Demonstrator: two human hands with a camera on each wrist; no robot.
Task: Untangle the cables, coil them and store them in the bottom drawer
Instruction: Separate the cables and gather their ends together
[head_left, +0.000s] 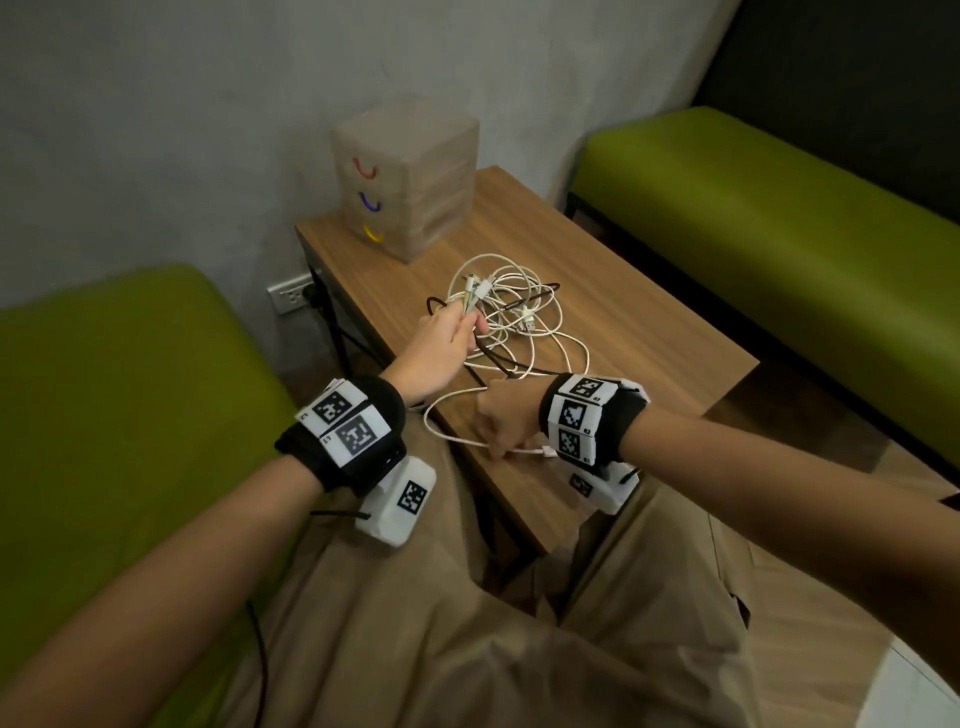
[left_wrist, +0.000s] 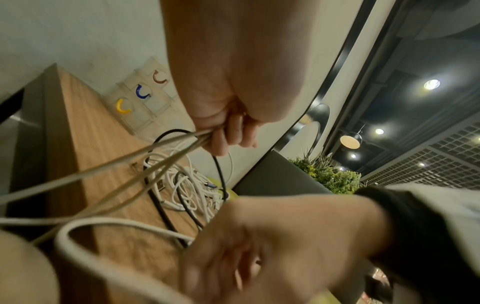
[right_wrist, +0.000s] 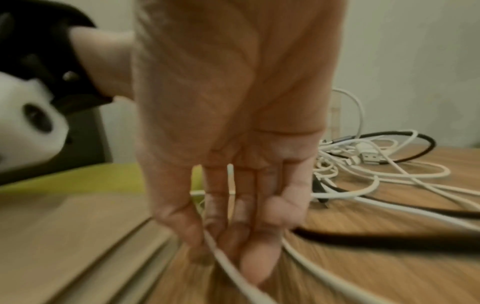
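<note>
A tangle of white and black cables (head_left: 511, 312) (left_wrist: 187, 189) (right_wrist: 369, 164) lies in the middle of the wooden table (head_left: 623, 322). My left hand (head_left: 451, 336) (left_wrist: 228, 131) grips a bunch of white cable strands lifted above the tangle. Near the table's front edge my right hand (head_left: 501, 426) (right_wrist: 223, 242) pinches a white cable (head_left: 457, 441) (right_wrist: 233, 273) between thumb and fingers. A translucent drawer unit (head_left: 408, 176) stands at the table's back left; its bottom drawer has a yellow handle (head_left: 373, 235) (left_wrist: 121, 107) and looks closed.
Green benches sit to the left (head_left: 104, 415) and right (head_left: 779, 234) of the table. A wall socket (head_left: 291, 296) is behind the table's left side. My lap in tan trousers (head_left: 493, 649) is just below the front edge.
</note>
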